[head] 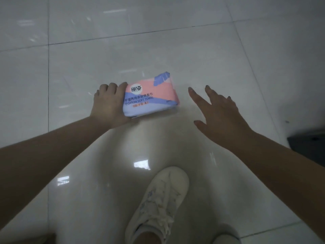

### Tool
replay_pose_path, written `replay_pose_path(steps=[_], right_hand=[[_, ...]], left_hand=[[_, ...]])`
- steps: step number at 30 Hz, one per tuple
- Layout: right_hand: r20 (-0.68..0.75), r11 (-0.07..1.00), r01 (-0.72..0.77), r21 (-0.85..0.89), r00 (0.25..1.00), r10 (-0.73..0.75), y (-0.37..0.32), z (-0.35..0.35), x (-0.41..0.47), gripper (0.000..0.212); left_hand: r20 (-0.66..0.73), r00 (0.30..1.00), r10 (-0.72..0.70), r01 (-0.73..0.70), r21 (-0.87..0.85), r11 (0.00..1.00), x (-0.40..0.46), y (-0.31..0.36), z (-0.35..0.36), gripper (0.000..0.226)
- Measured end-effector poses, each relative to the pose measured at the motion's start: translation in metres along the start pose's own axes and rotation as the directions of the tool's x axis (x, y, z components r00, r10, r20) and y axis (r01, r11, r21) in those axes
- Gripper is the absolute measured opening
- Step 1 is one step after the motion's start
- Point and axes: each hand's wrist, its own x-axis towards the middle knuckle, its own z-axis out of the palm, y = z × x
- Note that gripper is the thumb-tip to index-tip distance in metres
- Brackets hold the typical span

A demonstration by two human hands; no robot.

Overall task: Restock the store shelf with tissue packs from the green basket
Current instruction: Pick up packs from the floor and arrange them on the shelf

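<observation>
We grip 1 tissue pack (150, 95) by its near end in our left hand (110, 104); our right hand (219, 113), fingers spread and empty, hovers beside it. Shelf and basket unseen, so carrying comes next, we judge.

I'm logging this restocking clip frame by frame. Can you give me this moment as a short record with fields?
view: head camera, looking down
surface: glossy white tiled floor
item: pink and lilac tissue pack, printed COTTON SOFT TOWEL
left hand: grips the pack's left end
right hand: open, fingers spread, apart from the pack
footwear: white sneaker below the hands
green basket: not in view
shelf: not in view
</observation>
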Motion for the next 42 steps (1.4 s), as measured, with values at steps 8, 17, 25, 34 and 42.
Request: replay_pose_path(steps=[8,17,25,34,42], right_hand=[[-0.133,0.999,0.012,0.051,0.991,-0.005,0.013,-0.085,-0.068,0.109],[-0.232,1.000,-0.014,-0.022,0.973,0.008,0.003,-0.223,-0.233,0.131],[-0.419,0.994,-0.109,0.017,0.902,0.106,-0.022,-0.297,-0.415,0.130],[-0.584,0.925,-0.376,0.056,0.739,0.335,-0.036,-0.326,-0.621,0.125],[-0.657,0.817,-0.569,0.092,0.582,0.479,-0.029,-0.333,-0.749,0.122]], left_hand=[[-0.145,0.958,0.246,-0.259,-0.076,0.963,-0.025,0.067,-0.103,0.086],[-0.301,0.856,0.421,-0.472,-0.118,0.874,-0.093,0.150,-0.281,0.087],[-0.502,0.666,0.551,-0.640,-0.005,0.769,-0.187,0.218,-0.424,0.082],[-0.683,0.389,0.618,-0.791,0.096,0.605,-0.283,0.333,-0.511,0.084],[-0.758,0.183,0.626,-0.891,0.141,0.431,-0.344,0.444,-0.552,0.081]])
